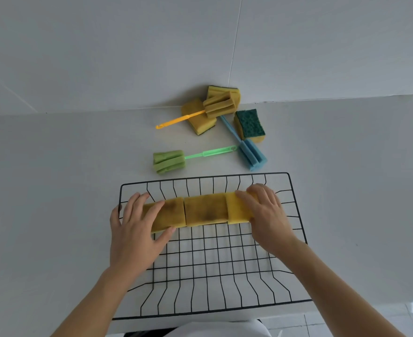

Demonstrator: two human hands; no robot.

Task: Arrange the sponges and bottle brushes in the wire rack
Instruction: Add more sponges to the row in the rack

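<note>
A black wire rack (295,205) sits on the counter in front of me. Three yellow sponges (205,209) lie end to end in a row across its far half. My left hand (135,229) grips the row's left end and my right hand (266,212) grips its right end, pressing them together. Beyond the rack lie a green bottle brush (169,161), a blue bottle brush (251,154) and a yellow bottle brush (219,105). The yellow one rests on a yellow sponge (199,117). A green-topped sponge (250,125) and another yellow sponge (225,92) lie by the wall.
The grey counter (67,178) meets a pale tiled wall (127,57) just behind the loose sponges. The counter's front edge runs under the rack's near side, with floor tiles (346,322) below at the right.
</note>
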